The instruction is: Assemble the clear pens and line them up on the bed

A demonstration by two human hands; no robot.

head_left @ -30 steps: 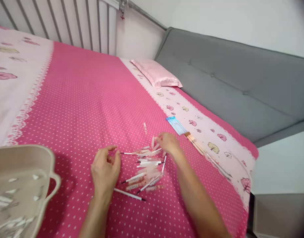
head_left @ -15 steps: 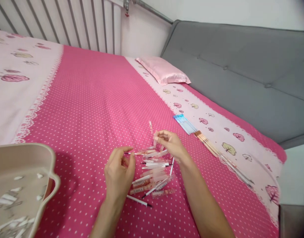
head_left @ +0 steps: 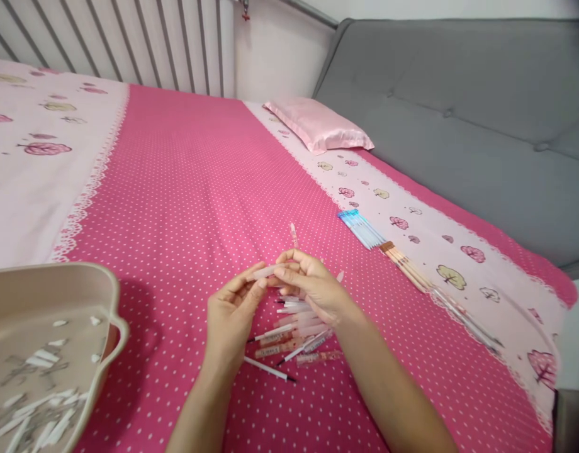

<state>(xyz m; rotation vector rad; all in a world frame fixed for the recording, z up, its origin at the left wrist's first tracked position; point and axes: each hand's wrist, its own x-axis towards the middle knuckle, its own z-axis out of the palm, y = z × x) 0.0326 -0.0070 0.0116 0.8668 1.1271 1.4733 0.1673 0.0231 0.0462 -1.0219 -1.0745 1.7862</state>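
Between my two hands is a pale, translucent pen piece (head_left: 264, 272); whether it is a cap or a barrel I cannot tell. My left hand (head_left: 233, 311) pinches its left end between thumb and fingers. The fingers of my right hand (head_left: 311, 283) are closed around its right end. Below and behind them lies a loose pile of pink printed pen barrels (head_left: 277, 348) and white refills with dark tips, partly covered by my right hand. One white refill (head_left: 270, 369) lies at the pile's near side, and a slim pink pen part (head_left: 294, 234) lies beyond my hands.
At the left stands a beige tray (head_left: 114, 296) with white plastic pieces and small grey parts in it. Rows of blue-capped pens (head_left: 362, 229), brown-ended pens (head_left: 405, 267) and clear pens (head_left: 464, 318) lie at the right. A pink pillow (head_left: 318, 123) rests near the grey headboard (head_left: 459, 82).
My right hand has moved left with the pale piece, and my left hand has risen to meet it. Both now hold it. The view has shifted slightly.
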